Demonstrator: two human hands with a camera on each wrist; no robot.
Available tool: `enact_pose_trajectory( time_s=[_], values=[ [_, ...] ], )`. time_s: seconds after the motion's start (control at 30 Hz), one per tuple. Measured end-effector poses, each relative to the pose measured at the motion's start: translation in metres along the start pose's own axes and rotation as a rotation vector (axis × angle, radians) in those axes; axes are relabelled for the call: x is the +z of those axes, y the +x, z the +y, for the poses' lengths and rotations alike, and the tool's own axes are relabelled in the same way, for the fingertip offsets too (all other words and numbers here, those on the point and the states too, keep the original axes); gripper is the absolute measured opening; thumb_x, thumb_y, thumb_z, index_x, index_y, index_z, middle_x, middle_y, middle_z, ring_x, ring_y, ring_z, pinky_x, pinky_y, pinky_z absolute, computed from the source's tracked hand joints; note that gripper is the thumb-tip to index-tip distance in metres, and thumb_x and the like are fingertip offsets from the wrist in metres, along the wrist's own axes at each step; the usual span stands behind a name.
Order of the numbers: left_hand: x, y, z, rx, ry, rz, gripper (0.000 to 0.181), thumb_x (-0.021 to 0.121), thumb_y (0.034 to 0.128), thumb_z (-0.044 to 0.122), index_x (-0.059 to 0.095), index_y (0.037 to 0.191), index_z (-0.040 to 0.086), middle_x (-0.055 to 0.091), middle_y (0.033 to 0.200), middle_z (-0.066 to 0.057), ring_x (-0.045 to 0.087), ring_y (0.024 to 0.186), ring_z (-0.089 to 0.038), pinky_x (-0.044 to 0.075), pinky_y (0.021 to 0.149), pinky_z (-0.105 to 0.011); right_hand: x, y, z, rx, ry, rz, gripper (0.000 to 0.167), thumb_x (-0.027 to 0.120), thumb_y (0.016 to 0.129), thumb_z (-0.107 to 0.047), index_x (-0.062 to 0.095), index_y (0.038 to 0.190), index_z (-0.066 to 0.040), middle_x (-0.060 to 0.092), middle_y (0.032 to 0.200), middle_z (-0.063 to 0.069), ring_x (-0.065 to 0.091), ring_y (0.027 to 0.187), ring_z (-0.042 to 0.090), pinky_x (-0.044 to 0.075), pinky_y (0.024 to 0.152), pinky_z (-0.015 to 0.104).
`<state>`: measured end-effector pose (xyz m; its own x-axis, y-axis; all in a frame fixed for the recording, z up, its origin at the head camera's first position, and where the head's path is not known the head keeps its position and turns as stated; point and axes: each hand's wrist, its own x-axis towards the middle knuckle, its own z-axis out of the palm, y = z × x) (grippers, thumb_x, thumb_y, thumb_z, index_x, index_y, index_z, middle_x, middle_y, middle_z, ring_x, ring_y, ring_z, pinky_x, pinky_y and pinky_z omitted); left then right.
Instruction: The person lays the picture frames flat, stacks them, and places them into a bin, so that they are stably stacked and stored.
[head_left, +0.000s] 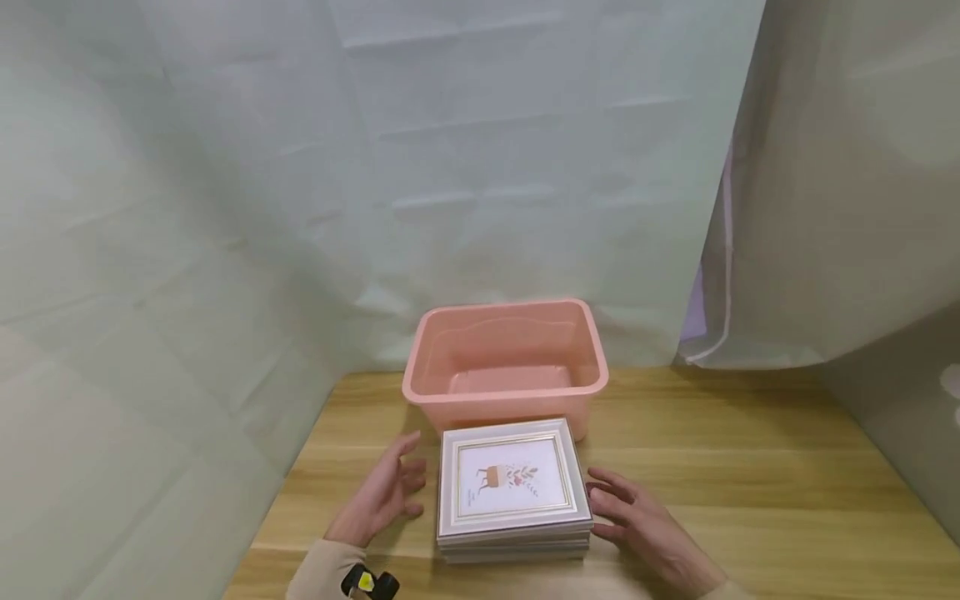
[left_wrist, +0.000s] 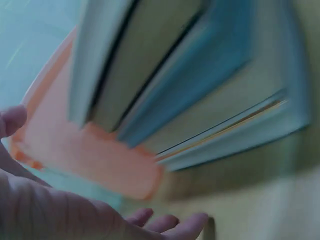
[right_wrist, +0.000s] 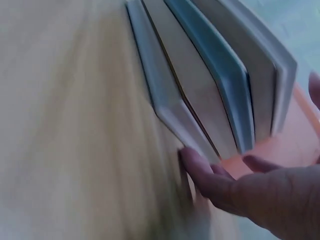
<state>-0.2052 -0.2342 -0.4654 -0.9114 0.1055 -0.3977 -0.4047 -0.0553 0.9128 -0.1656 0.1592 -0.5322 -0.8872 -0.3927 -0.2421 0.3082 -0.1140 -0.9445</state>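
A stack of picture frames (head_left: pixel 516 487) lies on the table in front of me. The top one has a pale, silver-white border and a print of a brown pot-like figure with leafy sprigs. To its left is my left hand (head_left: pixel 381 493), fingers spread and apart from the stack. My right hand (head_left: pixel 637 521) is at the stack's right side, fingers loosely bent; whether the fingertips touch it I cannot tell. In both wrist views the edges of the frames (left_wrist: pixel 190 75) (right_wrist: pixel 200 75) show, pale and bluish, somewhat blurred.
Just behind the stack stands a pink plastic basin (head_left: pixel 506 407), its visible inside holding nothing. Wood-grain table (head_left: pixel 750 467) extends to both sides. Pale sheeting (head_left: pixel 487 167) hangs behind and at the left, with a further hanging sheet (head_left: pixel 847 208) at the right.
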Motion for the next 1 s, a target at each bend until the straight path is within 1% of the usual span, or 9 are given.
enact_pose_trajectory(
  time_s=[0.03, 0.1, 0.2, 0.3, 0.4, 0.53, 0.73, 0.9, 1.0],
  values=[
    [0.003, -0.004, -0.006, -0.033, 0.001, -0.029, 0.099, 0.044, 0.1085, 0.057, -0.006, 0.17, -0.002, 0.004, 0.172, -0.046, 0.007, 0.161, -0.066, 0.02, 0.121, -0.091, -0.005, 0.001, -0.002, 0.003, 0.0, -0.028, 0.081, 0.058, 0.114, -0.031, 0.016, 0.17, 0.009, 0.022, 0.177, 0.035, 0.06, 0.137, 0.015, 0.06, 0.11, 0.037],
    [0.009, -0.01, -0.015, -0.071, 0.027, -0.08, 0.097, 0.047, 0.1071, 0.058, 0.005, 0.17, -0.003, 0.013, 0.171, -0.045, 0.02, 0.159, -0.061, 0.033, 0.112, -0.091, -0.012, 0.004, -0.004, 0.011, 0.004, -0.08, 0.08, 0.057, 0.114, -0.029, 0.015, 0.169, 0.012, 0.021, 0.175, 0.037, 0.06, 0.138, 0.017, 0.06, 0.111, 0.04],
    [0.019, -0.017, -0.024, -0.096, 0.047, -0.128, 0.087, 0.05, 0.106, 0.057, 0.023, 0.162, -0.004, 0.037, 0.163, -0.038, 0.052, 0.142, -0.045, 0.053, 0.101, -0.071, -0.016, 0.007, -0.005, 0.021, 0.016, -0.155, 0.078, 0.056, 0.115, -0.029, 0.016, 0.167, 0.014, 0.023, 0.174, 0.038, 0.06, 0.139, 0.021, 0.06, 0.111, 0.05],
    [0.026, -0.021, -0.031, -0.087, 0.041, -0.11, 0.076, 0.054, 0.1065, 0.054, 0.025, 0.152, 0.001, 0.055, 0.148, -0.028, 0.067, 0.117, -0.03, 0.058, 0.09, -0.058, -0.017, 0.009, -0.005, 0.019, 0.024, -0.196, 0.077, 0.056, 0.114, -0.028, 0.019, 0.166, 0.015, 0.029, 0.172, 0.036, 0.06, 0.139, 0.024, 0.06, 0.109, 0.058],
    [0.03, -0.022, -0.036, -0.078, 0.018, -0.05, 0.071, 0.058, 0.106, 0.051, 0.018, 0.147, 0.009, 0.059, 0.141, -0.022, 0.067, 0.111, -0.026, 0.056, 0.086, -0.056, -0.017, 0.01, -0.004, 0.012, 0.022, -0.218, 0.076, 0.057, 0.114, -0.027, 0.021, 0.167, 0.014, 0.035, 0.171, 0.032, 0.06, 0.139, 0.023, 0.06, 0.107, 0.059],
    [0.031, -0.022, -0.039, -0.081, 0.019, 0.006, 0.073, 0.06, 0.1044, 0.054, 0.024, 0.148, 0.008, 0.063, 0.132, -0.018, 0.065, 0.111, -0.027, 0.053, 0.085, -0.055, -0.019, 0.013, -0.003, 0.005, 0.036, -0.238, 0.077, 0.055, 0.115, -0.026, 0.016, 0.168, 0.013, 0.046, 0.168, 0.022, 0.061, 0.138, 0.02, 0.06, 0.105, 0.06],
    [0.032, -0.024, -0.04, -0.115, 0.048, -0.058, 0.075, 0.057, 0.1016, 0.064, 0.05, 0.144, 0.003, 0.073, 0.126, -0.012, 0.065, 0.11, -0.028, 0.052, 0.087, -0.053, -0.023, 0.014, -0.006, 0.022, 0.068, -0.214, 0.08, 0.051, 0.116, -0.031, 0.009, 0.17, 0.01, 0.07, 0.143, 0.006, 0.066, 0.128, 0.019, 0.062, 0.1, 0.058],
    [0.03, -0.022, -0.042, -0.142, 0.05, -0.09, 0.07, 0.056, 0.101, 0.067, 0.067, 0.13, 0.004, 0.072, 0.123, -0.009, 0.064, 0.11, -0.026, 0.05, 0.089, -0.057, -0.019, 0.014, -0.011, 0.025, 0.047, -0.189, 0.081, 0.051, 0.116, -0.035, 0.007, 0.171, 0.006, 0.074, 0.132, -0.001, 0.069, 0.12, 0.019, 0.062, 0.094, 0.053],
    [0.027, -0.021, -0.043, -0.156, 0.045, -0.108, 0.072, 0.055, 0.1015, 0.069, 0.068, 0.13, 0.004, 0.071, 0.125, -0.01, 0.064, 0.114, -0.025, 0.053, 0.092, -0.058, -0.015, 0.012, -0.014, 0.034, 0.052, -0.196, 0.082, 0.051, 0.116, -0.036, 0.005, 0.172, 0.002, 0.076, 0.129, 0.001, 0.071, 0.117, 0.021, 0.063, 0.091, 0.052]
  ],
)
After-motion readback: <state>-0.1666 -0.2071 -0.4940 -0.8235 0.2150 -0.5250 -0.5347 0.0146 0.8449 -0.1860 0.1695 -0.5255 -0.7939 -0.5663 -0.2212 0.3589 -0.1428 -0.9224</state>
